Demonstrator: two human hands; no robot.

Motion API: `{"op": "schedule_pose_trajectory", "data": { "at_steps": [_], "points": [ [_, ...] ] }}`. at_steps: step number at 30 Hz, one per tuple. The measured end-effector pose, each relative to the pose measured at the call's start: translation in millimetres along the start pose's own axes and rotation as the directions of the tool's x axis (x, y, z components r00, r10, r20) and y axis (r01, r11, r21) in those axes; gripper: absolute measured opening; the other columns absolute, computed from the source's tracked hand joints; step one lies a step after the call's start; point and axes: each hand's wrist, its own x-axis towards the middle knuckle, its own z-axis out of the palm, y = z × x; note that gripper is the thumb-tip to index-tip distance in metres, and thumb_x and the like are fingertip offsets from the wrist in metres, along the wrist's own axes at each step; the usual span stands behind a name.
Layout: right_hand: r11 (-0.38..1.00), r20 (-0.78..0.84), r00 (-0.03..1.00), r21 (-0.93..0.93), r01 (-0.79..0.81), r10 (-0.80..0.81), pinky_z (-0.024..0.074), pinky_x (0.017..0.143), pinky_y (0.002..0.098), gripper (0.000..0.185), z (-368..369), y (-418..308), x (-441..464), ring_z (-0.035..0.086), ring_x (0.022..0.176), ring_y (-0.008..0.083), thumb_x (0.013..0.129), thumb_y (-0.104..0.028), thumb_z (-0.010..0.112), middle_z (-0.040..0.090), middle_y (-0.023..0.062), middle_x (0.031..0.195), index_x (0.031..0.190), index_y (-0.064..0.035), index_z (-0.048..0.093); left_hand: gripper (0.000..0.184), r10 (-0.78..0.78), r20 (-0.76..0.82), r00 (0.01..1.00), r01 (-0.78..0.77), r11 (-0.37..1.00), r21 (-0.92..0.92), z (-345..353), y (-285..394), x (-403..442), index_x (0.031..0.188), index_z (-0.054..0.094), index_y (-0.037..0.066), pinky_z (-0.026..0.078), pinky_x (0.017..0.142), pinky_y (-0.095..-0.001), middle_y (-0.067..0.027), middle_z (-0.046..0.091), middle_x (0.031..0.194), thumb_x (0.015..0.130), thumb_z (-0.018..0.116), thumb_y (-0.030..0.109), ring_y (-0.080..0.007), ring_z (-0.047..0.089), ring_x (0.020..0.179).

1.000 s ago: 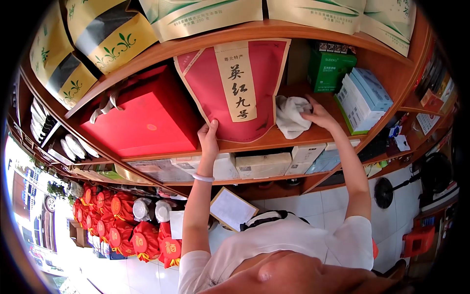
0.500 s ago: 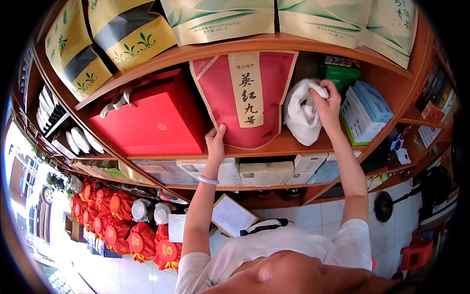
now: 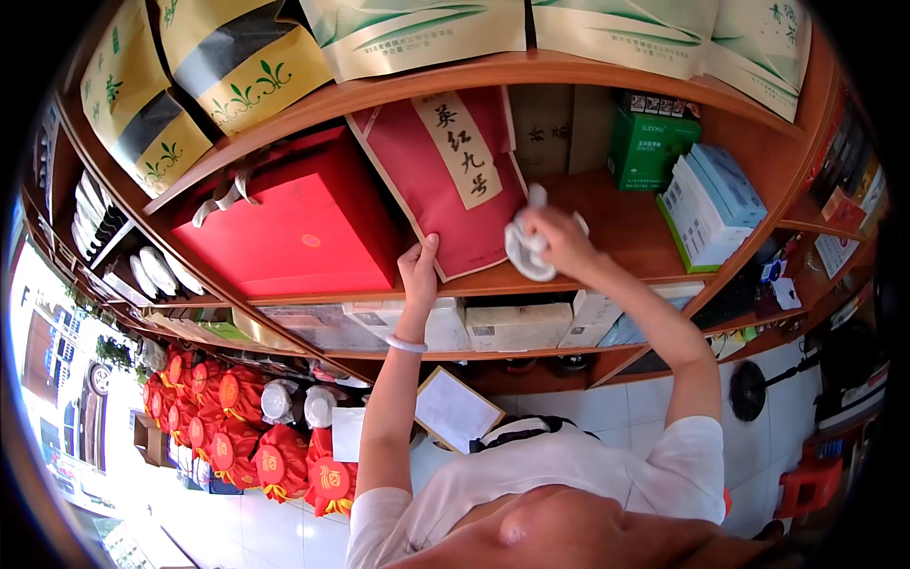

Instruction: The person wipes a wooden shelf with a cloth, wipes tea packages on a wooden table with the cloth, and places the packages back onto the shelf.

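My left hand [image 3: 417, 272] grips the lower left corner of a red tea pouch [image 3: 455, 228], thumb on its front. The pouch leans over to the left on the shelf, its pale label strip with dark characters slanting. In my right hand [image 3: 563, 243] is a bunched white cloth [image 3: 527, 254], held at the pouch's lower right edge; motion blurs the hand and cloth, and whether the cloth touches the pouch or the shelf board I cannot tell. Left of the pouch stands a large red gift box [image 3: 284, 228] with a ribbon handle.
To the right on the shelf [image 3: 607, 213] are a green box [image 3: 651, 147] and stacked blue-white boxes [image 3: 713, 211]. Behind the pouch stands a brown box [image 3: 544, 123]. Tea bags [image 3: 417, 38] line the shelf above; pale boxes [image 3: 519, 327] fill the one below. Red-covered jars [image 3: 282, 460] stand lower left.
The cloth in my right hand has moved left and slightly down, towards the pouch. The pouch, still in my left hand, has tilted left, uncovering the shelf and boxes behind it.
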Motion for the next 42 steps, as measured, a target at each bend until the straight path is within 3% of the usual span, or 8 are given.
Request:
{"op": "schedule_pose_trajectory", "data": {
  "at_steps": [6,15,18,20,24,30,35,42],
  "points": [
    [0.963,-0.129,0.957,0.105,-0.247,0.26,0.0462,0.063,0.0348,0.026,-8,12,-19,0.056,0.076,0.0304,0.057,0.01,0.057,0.055,0.0114,0.08,0.078,-0.0033,0.046,0.031,0.044,-0.03,0.999,-0.045,0.999,-0.026,4,0,0,0.075,0.059,-0.004,0.03,0.052,-0.0179,0.0058,0.044,0.065,0.084,0.057,0.026,-0.0033,0.032,0.061],
    [0.919,-0.523,0.769,0.331,-0.214,0.367,0.0458,0.069,0.0281,0.021,-25,10,41,0.058,0.081,0.0219,0.069,0.003,0.061,0.058,0.0128,0.093,0.083,-0.0013,0.046,0.02,0.174,-0.04,0.984,-0.171,0.982,0.077,7,2,-1,0.085,0.057,-0.007,0.035,0.065,-0.0166,0.0027,0.05,0.076,0.085,0.055,0.013,-0.0044,0.04,0.071],
    [0.875,-0.379,0.821,0.405,-0.267,0.426,0.0442,0.075,0.0324,0.025,-6,1,49,0.054,0.09,0.024,0.07,-0.004,0.064,0.054,0.0135,0.101,0.088,-0.0024,0.047,0.02,0.161,-0.033,0.986,-0.158,0.983,0.089,4,0,0,0.087,0.056,-0.007,0.034,0.064,-0.0167,0.0022,0.05,0.077,0.085,0.054,0.012,-0.0046,0.039,0.071],
    [0.985,-0.212,0.965,0.101,-0.138,0.157,0.0384,0.085,0.0385,0.033,16,-2,40,0.046,0.103,0.0297,0.069,-0.015,0.067,0.047,0.0155,0.112,0.093,-0.0044,0.047,0.018,0.195,-0.03,0.98,-0.193,0.979,0.074,5,0,-1,0.08,0.055,-0.007,0.032,0.059,-0.0181,0.0022,0.046,0.07,0.085,0.054,0.011,-0.0055,0.036,0.066],
    [0.987,0.003,0.987,-0.02,-0.159,0.159,0.0341,0.092,0.0443,0.055,31,-6,14,0.036,0.111,0.0371,0.066,-0.024,0.069,0.031,0.0177,0.126,0.11,-0.0093,0.04,0.018,0.3,-0.023,0.954,-0.288,0.931,0.223,4,-1,1,0.075,0.055,-0.005,0.032,0.058,-0.0174,0.0041,0.046,0.071,0.085,0.053,0.011,-0.0038,0.036,0.066],
    [0.922,0.04,0.924,0.056,-0.383,0.381,0.0439,0.078,0.0404,0.047,16,23,-14,0.051,0.097,0.0328,0.069,-0.017,0.062,0.047,0.0149,0.112,0.11,-0.0088,0.042,0.019,0.315,0.04,0.948,-0.313,0.905,0.289,4,3,-2,0.072,0.05,-0.005,0.031,0.059,-0.0185,0.0013,0.044,0.07,0.085,0.052,0.009,-0.006,0.037,0.066],
    [0.854,-0.338,0.796,0.336,-0.396,0.502,0.0451,0.075,0.0331,0.036,12,52,-13,0.057,0.088,0.0265,0.067,-0.002,0.058,0.057,0.0133,0.096,0.103,-0.0046,0.051,0.018,0.395,0.13,0.909,-0.414,0.824,0.386,7,6,-5,0.07,0.049,-0.005,0.031,0.056,-0.0196,-0.0017,0.043,0.066,0.083,0.052,0.006,-0.0084,0.037,0.062],
    [0.998,-0.475,0.88,-0.059,-0.036,0.003,0.0455,0.077,0.0357,0.037,-31,-27,64,0.053,0.095,0.0299,0.058,0.0,0.062,0.052,0.012,0.104,0.093,-0.0071,0.056,0.011,0.338,0.263,0.904,-0.424,0.79,0.442,9,5,-9,0.077,0.054,-0.007,0.037,0.058,-0.0213,-0.0054,0.05,0.068,0.082,0.053,0.003,-0.0116,0.045,0.063]
  ]
}}
